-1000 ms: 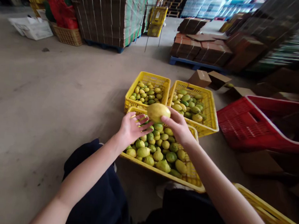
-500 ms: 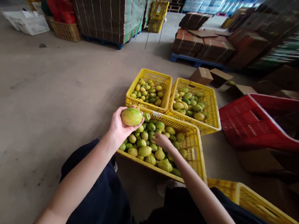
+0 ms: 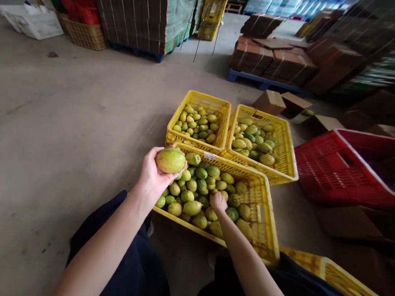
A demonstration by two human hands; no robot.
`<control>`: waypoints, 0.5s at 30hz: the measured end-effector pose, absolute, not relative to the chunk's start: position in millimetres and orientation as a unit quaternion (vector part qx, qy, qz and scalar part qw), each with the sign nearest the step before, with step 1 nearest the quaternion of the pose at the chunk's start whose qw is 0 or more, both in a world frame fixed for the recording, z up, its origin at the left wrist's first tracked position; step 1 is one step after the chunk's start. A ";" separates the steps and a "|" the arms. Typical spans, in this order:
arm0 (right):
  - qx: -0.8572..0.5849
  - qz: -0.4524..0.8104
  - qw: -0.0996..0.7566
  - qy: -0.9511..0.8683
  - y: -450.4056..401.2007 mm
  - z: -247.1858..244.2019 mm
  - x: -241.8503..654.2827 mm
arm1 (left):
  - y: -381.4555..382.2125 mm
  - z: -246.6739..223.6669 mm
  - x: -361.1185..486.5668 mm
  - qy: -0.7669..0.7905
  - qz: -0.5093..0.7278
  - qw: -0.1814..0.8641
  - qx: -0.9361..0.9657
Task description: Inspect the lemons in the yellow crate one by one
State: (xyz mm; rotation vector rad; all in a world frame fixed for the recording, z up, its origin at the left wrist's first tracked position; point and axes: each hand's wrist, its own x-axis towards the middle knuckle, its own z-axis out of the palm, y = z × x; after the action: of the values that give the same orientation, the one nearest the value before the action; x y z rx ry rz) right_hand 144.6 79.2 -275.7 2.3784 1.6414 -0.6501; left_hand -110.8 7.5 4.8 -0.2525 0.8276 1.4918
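My left hand (image 3: 151,174) cradles a smooth yellow-green oval fruit (image 3: 170,160), palm up, above the left edge of the front yellow crate (image 3: 267,216). Fingers curl under and around its far side. My right hand (image 3: 218,202) is down among the loose fruit inside that crate, its fingers curled closed. Whatever its fingers may hold is hidden behind the knuckles. Around it lie several green and yellow fruits (image 3: 192,207) of similar shape, some with a pointed end.
Two more yellow crates, the back left crate (image 3: 226,123) and back right crate (image 3: 290,150), hold similar fruit. At the right stand a red crate (image 3: 314,163) and open cardboard boxes (image 3: 269,102). Another yellow crate (image 3: 344,277) is beside my leg. Stacked cartons (image 3: 251,57) rest on a blue pallet.
My right hand has moved slightly right and down within the front crate, its fingers now curled. My left hand still holds the fruit, a little lower and left. The view has shifted slightly.
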 end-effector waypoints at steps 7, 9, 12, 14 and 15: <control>0.818 -0.181 0.119 0.534 87.9 -291.6 140.3 | 2.8 -2.7 -113.6 0.399 0.631 0.656 -0.111; 0.804 -0.173 0.126 0.554 88.5 -293.3 142.3 | 2.6 -5.3 -116.2 0.410 0.628 0.651 -0.113; 0.775 -0.170 0.131 0.594 89.4 -292.2 147.1 | 4.9 -6.2 -119.2 0.416 0.632 0.643 -0.117; 0.756 -0.169 0.134 0.618 90.4 -290.0 150.1 | 7.5 -4.5 -119.3 0.417 0.634 0.640 -0.123; 0.747 -0.169 0.136 0.628 91.0 -288.8 151.3 | 8.8 -3.2 -118.7 0.417 0.633 0.640 -0.125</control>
State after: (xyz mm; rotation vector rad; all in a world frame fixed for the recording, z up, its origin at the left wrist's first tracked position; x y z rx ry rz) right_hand 151.3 91.0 -288.8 2.1639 1.8174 -0.4891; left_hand -118.7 8.8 -3.2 -0.2853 0.9516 1.4440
